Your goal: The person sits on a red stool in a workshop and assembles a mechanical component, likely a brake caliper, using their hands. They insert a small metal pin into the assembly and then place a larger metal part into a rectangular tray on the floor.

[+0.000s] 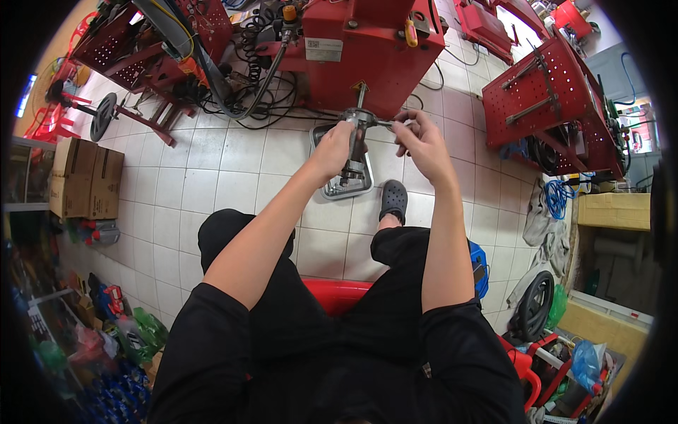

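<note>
My left hand (332, 150) is closed around a metal cylinder assembly (355, 152). A collar sits near its upper end, and a bright rod (362, 95) sticks out beyond that. With thumb and forefinger, my right hand (425, 145) pinches the end of a thin metal bar (384, 123) that points sideways at the collar. Whether the bar is a separate tool or part of the assembly, I cannot make out. Beneath the assembly, a shallow metal tray (347, 194) lies on the tiled floor. A grey clog (393, 201) is just right of the tray.
A red machine (353, 67) stands directly ahead, with black cables (265, 106) on the floor to its left. Red perforated cabinets (526, 99) rise at the right. Cardboard boxes (85, 178) are at the left. Under me is a red seat (337, 293); a blue case (479, 270) stands beside my right leg.
</note>
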Demonstrator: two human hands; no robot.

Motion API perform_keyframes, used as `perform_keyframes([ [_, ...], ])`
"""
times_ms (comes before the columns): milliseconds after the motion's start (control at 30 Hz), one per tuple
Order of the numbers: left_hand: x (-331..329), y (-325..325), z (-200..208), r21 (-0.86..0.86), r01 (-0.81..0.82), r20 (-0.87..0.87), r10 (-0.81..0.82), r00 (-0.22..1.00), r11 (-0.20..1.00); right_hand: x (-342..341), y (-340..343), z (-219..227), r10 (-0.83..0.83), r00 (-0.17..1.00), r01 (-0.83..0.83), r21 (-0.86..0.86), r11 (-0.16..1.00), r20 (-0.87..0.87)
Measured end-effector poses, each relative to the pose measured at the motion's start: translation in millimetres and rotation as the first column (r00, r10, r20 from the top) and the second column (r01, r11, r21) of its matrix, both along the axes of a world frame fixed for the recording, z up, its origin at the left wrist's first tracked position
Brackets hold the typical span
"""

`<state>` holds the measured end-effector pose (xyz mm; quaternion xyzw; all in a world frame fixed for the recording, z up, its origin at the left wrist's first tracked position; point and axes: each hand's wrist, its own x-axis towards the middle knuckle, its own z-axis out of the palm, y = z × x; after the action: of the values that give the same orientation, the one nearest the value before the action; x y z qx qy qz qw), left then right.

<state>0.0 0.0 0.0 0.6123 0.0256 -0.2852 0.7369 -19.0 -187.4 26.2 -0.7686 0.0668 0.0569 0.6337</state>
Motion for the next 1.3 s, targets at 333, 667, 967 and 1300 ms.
perform_keyframes([
  [333, 3, 2, -5, 0.003, 0.007, 0.011, -0.007, 1.000, 1.000, 0, 2, 1, 0.006, 0.998, -0.006, 0.001, 1.000, 0.063],
  [667, 3, 0, -4, 0.005, 0.023, 0.018, -0.023, 1.000, 1.000, 2, -6, -5, -0.017, 0.999, 0.014, -0.081, 0.997, -0.041],
  [967, 2, 0, -4, 0.005, 0.012, -0.008, -0.012, 1.000, 1.000, 4, -4, 2, -0.039, 0.990, 0.032, -0.052, 0.998, -0.135],
  [1300, 3, 1, -3, 0.021, 0.012, -0.022, -0.011, 1.000, 1.000, 1, -1, 5, -0.041, 0.998, 0.039, -0.061, 0.997, -0.038],
])
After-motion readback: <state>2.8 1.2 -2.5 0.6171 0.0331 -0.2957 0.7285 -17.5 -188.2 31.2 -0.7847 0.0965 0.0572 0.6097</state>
